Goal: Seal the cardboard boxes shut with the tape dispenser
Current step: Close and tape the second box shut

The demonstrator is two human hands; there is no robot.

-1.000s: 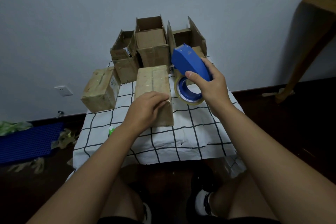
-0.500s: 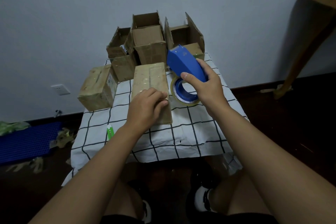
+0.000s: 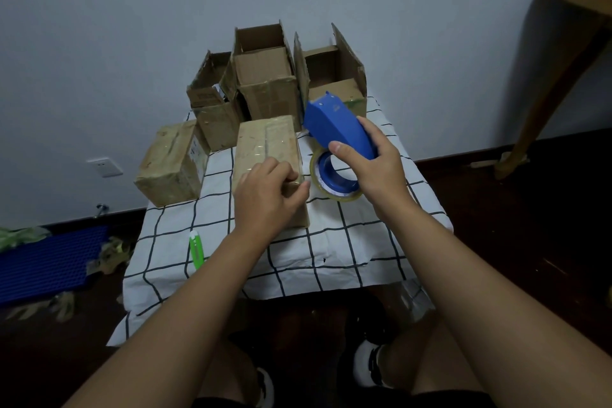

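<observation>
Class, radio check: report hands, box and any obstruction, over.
Left hand on closed box. Right hand grips tape dispenser, raised beside it. Three open boxes behind. Nothing blocking.

— Boxes? 
— Two taped cardboard boxes (image 3: 266,149), (image 3: 170,164) lying shut in front; three open boxes (image 3: 265,76), (image 3: 212,99), (image 3: 334,71) upright behind. 
— Dispenser? 
— Blue tape dispenser (image 3: 337,124), clear roll, raised just right of the near box.
</observation>
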